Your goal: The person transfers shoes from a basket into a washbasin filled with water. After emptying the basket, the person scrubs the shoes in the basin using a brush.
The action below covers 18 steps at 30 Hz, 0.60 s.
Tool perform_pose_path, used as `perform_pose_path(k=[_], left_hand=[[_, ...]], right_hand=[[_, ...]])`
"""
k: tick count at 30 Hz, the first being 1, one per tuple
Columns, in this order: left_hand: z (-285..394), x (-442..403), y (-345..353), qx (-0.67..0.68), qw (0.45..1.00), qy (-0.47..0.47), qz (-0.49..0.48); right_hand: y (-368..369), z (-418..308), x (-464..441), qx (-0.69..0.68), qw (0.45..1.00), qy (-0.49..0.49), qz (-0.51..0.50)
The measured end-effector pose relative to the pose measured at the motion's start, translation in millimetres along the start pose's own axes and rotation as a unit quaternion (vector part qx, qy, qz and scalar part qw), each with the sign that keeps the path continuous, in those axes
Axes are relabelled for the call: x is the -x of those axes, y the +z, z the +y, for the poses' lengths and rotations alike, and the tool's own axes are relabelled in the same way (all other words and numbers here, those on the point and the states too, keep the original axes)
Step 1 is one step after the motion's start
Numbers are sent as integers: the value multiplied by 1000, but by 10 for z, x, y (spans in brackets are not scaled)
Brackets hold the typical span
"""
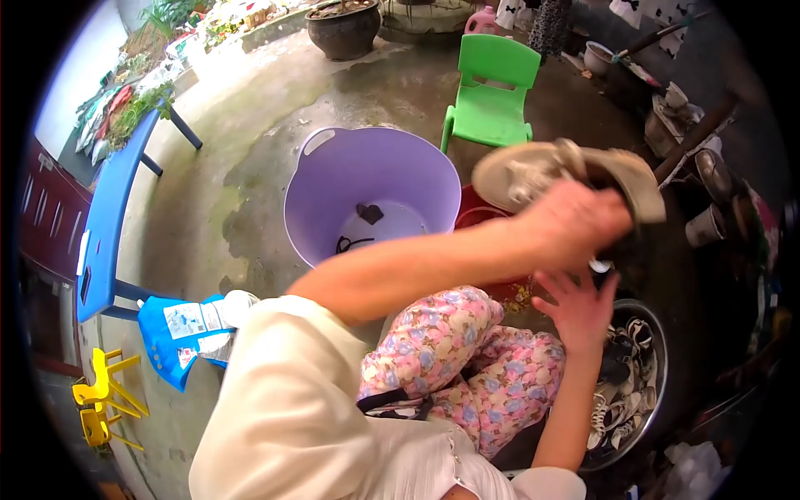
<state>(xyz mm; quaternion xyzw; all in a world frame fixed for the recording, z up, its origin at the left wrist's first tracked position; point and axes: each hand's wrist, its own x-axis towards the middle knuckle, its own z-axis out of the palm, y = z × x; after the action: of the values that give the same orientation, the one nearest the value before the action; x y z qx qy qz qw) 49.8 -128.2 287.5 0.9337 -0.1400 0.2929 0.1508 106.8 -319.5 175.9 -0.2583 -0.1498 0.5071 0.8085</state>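
My left arm reaches across to the right, and my left hand [583, 221] is closed around a beige shoe [508, 173]. The shoe is held up in the air and smeared by motion. Just below it, my right hand [579, 312] has its fingers spread and holds nothing. Beneath and beside my right hand, a metal basin [664, 367] holds several white and dark shoes [621, 400] with laces. A red basin [475, 208] is partly hidden behind my left forearm.
A large purple tub [375, 154] with dark bits inside stands ahead. Behind it is a green chair [497, 79]. On the left are a blue table [112, 217], a blue-and-white bag [179, 333] and yellow chairs [104, 392]. A dark plant pot [343, 32] stands at the back.
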Motion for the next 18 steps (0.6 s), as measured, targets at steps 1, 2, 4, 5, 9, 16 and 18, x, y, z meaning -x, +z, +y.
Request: perform_pose_path(k=[1,2,4,5,9,16,18], left_hand=[[232,-95,341,42,996,66,37],[476,-194,719,90,991,103,11],[1050,-235,1502,151,972,169,56],[1341,-245,1791,149,971,180,55],[2218,-89,2601,239,956,169,6],[1047,407,1097,277,949,103,-106],[323,735,671,301,943,-34,-138]], right_hand=[[-204,-51,273,-64,996,-47,-50],[-480,-87,618,-84,987,-135,-17],[-848,-29,1226,-124,931,-316,137],[-1004,28,1511,-120,893,-383,203],[-1681,210,2539,-145,765,-538,322],[-2127,-187,2841,-261,629,-635,365],[-2310,-404,2657,-164,751,-514,380]])
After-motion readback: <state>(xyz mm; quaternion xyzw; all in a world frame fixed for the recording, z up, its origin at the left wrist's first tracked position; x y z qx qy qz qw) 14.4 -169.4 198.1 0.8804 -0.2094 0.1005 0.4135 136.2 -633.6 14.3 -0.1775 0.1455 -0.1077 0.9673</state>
